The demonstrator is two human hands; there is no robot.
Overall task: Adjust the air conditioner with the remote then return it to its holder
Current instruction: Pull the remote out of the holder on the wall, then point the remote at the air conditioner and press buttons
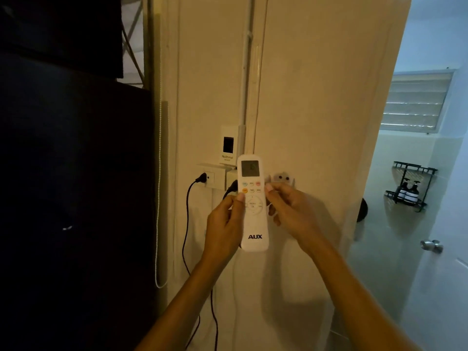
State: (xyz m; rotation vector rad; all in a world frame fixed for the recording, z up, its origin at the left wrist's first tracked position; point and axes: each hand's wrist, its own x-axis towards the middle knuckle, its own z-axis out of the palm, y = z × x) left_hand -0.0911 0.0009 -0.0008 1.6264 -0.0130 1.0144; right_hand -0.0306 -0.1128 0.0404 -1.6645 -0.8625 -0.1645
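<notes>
**Inspector:** Start with the hands.

**Assistant:** The left hand [225,224] grips the left edge of the long white plastic remote with the "AUX" lettering [254,203], fingers curled behind it and the thumb pressed on the front beside the round menu pad. The right hand [291,211] pinches the right edge, thumb tip near the upper button rows, remaining fingers folded behind. Both forearms rise from the bottom of the frame.

**Inspector:** Position of the remote?

**Assistant:** Upright, held in the air in front of the cream-coloured wall [316,97], grey display at the top facing the camera. It is not in the small pale wall-mounted holder with two dark screw holes [283,179], which shows just right of the remote's upper half, above the right hand's fingers.

**Inspector:** Surroundings?

**Assistant:** Behind the remote's top sits a white switch plate marked "National" [228,145]. Below it, white wall sockets [211,177] carry two black plugs, their black cables [186,236] hanging down the wall. A white beaded cord [159,173] hangs at the left, beside a dark surface. At the right, an open doorway shows a black wire corner rack [412,188] holding two dark pump bottles, a louvred window [417,102], and a silver round door knob [431,245].
</notes>
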